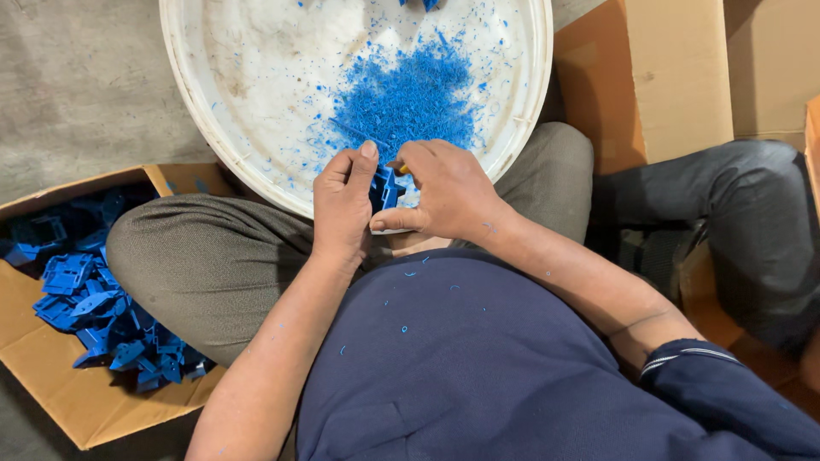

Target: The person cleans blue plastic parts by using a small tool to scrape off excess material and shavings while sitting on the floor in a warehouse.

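My left hand [343,205] and my right hand [444,192] meet over the near rim of a big white round tub [256,171]. Between them is a small blue plastic part [384,188], gripped by both hands. My right hand also seems to hold a small tool with a yellowish tip, mostly hidden by the fingers. A heap of blue plastic shavings [406,98] lies in the tub just beyond the hands.
An open cardboard box [77,401] at my left knee holds several blue plastic parts [102,316]. Tall cardboard boxes [675,77] stand at the right. Another person's leg in dark trousers [752,213] lies at the right. Grey concrete floor [77,77] is at the upper left.
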